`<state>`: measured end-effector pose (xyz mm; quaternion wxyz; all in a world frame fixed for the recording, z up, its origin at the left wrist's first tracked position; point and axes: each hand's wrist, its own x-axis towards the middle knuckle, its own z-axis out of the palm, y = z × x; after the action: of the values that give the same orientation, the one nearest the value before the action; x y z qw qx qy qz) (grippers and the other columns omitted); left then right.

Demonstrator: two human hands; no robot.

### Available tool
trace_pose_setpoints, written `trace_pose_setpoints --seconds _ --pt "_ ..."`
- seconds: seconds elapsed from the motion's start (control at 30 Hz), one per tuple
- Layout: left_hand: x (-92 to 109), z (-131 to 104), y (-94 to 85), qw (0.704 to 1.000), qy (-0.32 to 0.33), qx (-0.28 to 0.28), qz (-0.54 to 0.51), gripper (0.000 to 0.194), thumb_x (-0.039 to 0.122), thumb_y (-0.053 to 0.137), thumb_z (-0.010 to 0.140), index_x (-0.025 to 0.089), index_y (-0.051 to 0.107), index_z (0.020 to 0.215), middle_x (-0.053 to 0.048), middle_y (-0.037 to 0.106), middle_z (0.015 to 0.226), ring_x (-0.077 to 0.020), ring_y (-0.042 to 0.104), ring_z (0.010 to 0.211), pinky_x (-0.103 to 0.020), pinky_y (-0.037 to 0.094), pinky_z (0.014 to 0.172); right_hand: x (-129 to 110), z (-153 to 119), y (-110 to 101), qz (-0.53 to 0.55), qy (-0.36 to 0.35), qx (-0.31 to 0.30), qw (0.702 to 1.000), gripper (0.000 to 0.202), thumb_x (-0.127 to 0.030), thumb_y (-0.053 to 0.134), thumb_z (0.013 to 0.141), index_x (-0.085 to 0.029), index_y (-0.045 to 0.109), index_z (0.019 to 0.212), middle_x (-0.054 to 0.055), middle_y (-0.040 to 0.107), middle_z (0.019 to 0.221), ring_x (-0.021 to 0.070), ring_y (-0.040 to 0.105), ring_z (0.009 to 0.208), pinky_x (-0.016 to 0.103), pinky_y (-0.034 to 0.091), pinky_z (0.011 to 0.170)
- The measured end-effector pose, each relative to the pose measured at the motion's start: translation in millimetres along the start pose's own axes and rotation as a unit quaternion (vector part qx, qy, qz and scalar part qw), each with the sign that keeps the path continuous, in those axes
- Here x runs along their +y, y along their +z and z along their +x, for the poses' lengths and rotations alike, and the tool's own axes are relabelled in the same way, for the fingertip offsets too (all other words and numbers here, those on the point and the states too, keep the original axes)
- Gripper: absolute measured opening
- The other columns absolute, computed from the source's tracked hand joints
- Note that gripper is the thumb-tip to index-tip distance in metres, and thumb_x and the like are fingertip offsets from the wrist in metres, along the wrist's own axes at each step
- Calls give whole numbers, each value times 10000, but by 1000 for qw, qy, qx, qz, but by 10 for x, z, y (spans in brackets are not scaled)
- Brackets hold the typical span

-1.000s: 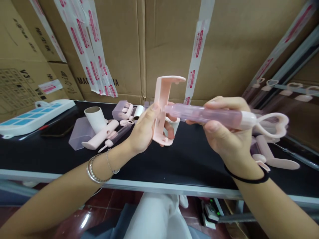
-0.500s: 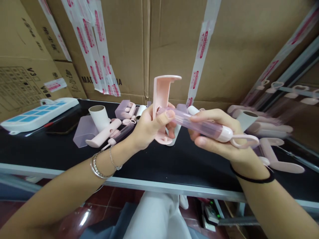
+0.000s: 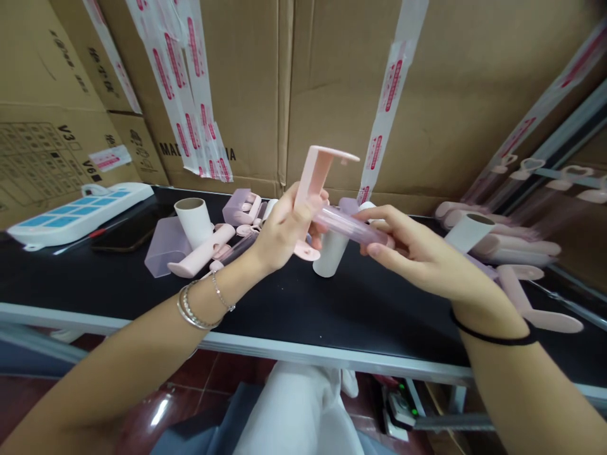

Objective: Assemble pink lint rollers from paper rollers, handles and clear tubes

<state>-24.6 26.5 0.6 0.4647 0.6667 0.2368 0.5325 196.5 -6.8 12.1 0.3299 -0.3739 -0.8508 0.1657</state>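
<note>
My left hand (image 3: 283, 229) is closed around a pale pink C-shaped plastic shell (image 3: 315, 174), its upper lip pointing right and its lower round lip tilted toward me. A translucent purple tube (image 3: 348, 224) lies across between both hands, with its left end against the shell at my left fingers. My right hand (image 3: 417, 253) grips the tube's right end between thumb and fingers. The loop handle cannot be seen. Just behind and below the tube, a white paper-like cylinder (image 3: 331, 253) stands on the black table.
Left on the table (image 3: 284, 316) are a white cylinder (image 3: 193, 221), a purple box-like cover (image 3: 164, 246), a pink shell (image 3: 202, 251), a phone (image 3: 130, 230) and a power strip (image 3: 80, 215). Several pink parts (image 3: 512, 234) lie right. Cardboard (image 3: 332, 82) stands behind.
The shell has tilted and shifted slightly right. My right hand has moved along the tube to its end, and the white cap with the loop handle has gone out of sight.
</note>
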Motion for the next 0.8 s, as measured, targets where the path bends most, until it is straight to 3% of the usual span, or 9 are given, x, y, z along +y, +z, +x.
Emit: trace_pose_setpoints --seconds 0.13,0.2,0.3,0.43,0.6,0.8 --pt "36 -7 0 1000 -21 9 12 636 712 284 872 240 483 1249 2 616 687 -169 631 535 -289 510 500 -70 23 78 -123 -2 45 991 389 -440 434 954 -272 505 1298 14 648 896 139 575 671 278 457 659" --pt "49 -6 -2 999 -36 8 22 627 705 310 869 229 490 1235 -4 623 690 -179 648 552 -291 520 509 -93 20 92 -148 -1 49 988 403 -462 424 955 -283 514 1305 15 661 920 136 570 647 275 447 649" --pt "52 5 3 998 -59 3 7 538 660 382 866 191 538 1081 -18 634 726 -187 669 600 -281 533 503 -101 5 96 -190 -8 51 980 391 -454 423 948 -278 539 1277 7 655 803 150 553 588 287 429 626" --pt "27 23 27 998 -52 -7 -23 486 632 411 873 174 564 926 -19 639 781 -123 608 471 -238 481 411 -110 -16 123 -242 -43 64 967 318 -368 436 926 -226 575 1175 -10 603 621 178 538 562 320 425 665" --pt "33 27 54 998 -49 -17 -42 470 588 386 917 163 587 923 -49 685 935 -99 585 369 -212 415 345 -166 -43 161 -275 -56 93 955 241 -279 452 872 -193 596 1045 -1 598 631 167 500 528 294 386 584" --pt "75 26 59 996 -64 -21 -52 442 569 430 908 153 577 939 -64 700 930 -138 601 362 -226 426 316 -193 -86 174 -280 -54 100 953 237 -278 439 871 -198 603 1022 0 595 608 186 554 549 288 376 537"
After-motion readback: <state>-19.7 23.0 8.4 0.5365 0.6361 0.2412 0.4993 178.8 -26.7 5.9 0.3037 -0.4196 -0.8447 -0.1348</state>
